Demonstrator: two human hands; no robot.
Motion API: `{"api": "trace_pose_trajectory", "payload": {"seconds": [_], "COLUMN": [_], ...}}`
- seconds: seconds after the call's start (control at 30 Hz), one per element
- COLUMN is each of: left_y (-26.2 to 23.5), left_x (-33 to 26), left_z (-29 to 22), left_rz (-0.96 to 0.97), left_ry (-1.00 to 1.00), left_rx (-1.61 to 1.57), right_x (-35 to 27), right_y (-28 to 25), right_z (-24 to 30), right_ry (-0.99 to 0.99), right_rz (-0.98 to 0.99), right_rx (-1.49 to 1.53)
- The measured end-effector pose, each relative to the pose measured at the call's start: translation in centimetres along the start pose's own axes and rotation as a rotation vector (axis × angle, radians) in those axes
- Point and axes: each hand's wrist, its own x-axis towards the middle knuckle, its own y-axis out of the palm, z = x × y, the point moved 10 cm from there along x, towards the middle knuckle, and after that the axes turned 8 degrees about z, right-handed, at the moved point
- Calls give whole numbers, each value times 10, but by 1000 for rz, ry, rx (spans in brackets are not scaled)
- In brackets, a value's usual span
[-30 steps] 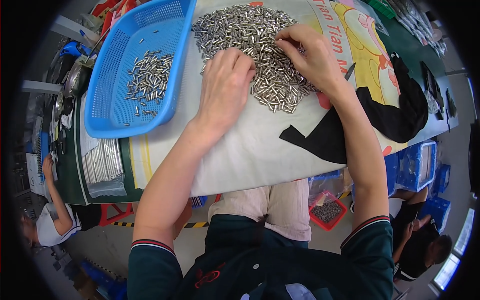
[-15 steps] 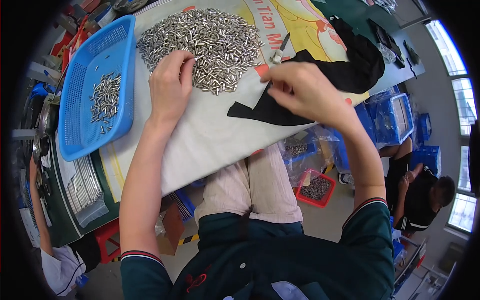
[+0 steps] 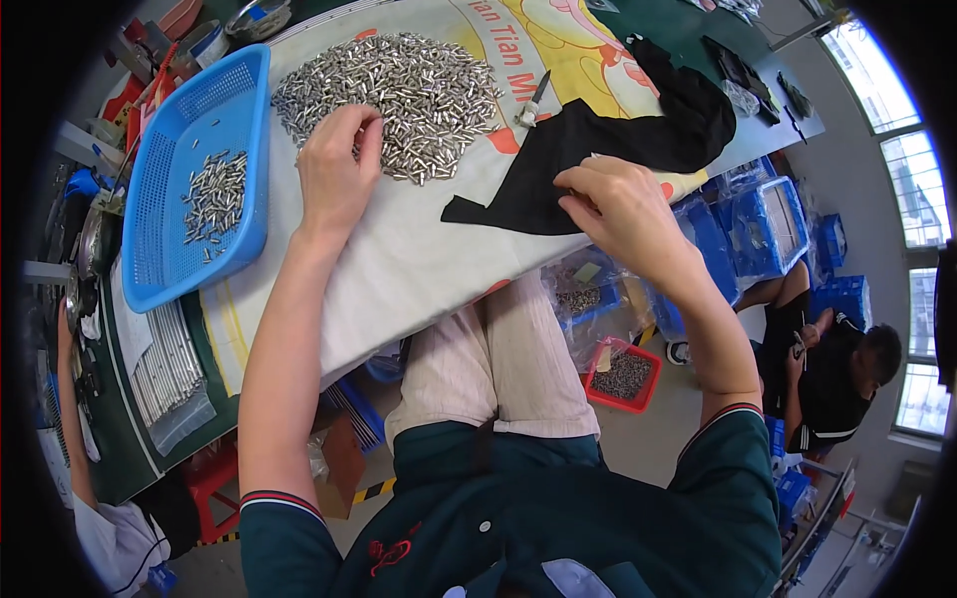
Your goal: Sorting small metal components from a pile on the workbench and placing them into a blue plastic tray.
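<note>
My left hand rests at the near left edge of a heap of small silver metal pins, its fingers curled in toward the thumb; whatever they may hold is hidden. Over a black cloth on the right, my right hand is bent with fingers and thumb drawn in. A small pale glint shows behind its knuckles, too small to name. Left of my left hand stands a blue plastic basket with a smaller pile of the same pins in it.
A small knife with a wrapped handle lies beside the heap on the printed white sheet. Below the table's right edge sit a red bin of small parts and blue crates. Other people sit at left and right.
My right hand has moved slightly right and nearer to me, across the black cloth. My left hand stays almost in place by the heap. The whole view has shifted a little.
</note>
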Motion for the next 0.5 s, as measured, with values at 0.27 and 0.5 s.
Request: {"api": "trace_pose_trajectory", "payload": {"seconds": [0.27, 0.5], "left_y": [5, -1], "left_x": [2, -1], "left_z": [-4, -4], "left_rz": [8, 7], "left_ry": [30, 53], "left_rx": [-23, 9], "right_x": [-12, -20], "right_y": [37, 3], "right_z": [25, -107], "right_ry": [-100, 454], "right_rz": [-43, -116], "right_rx": [-222, 970]}}
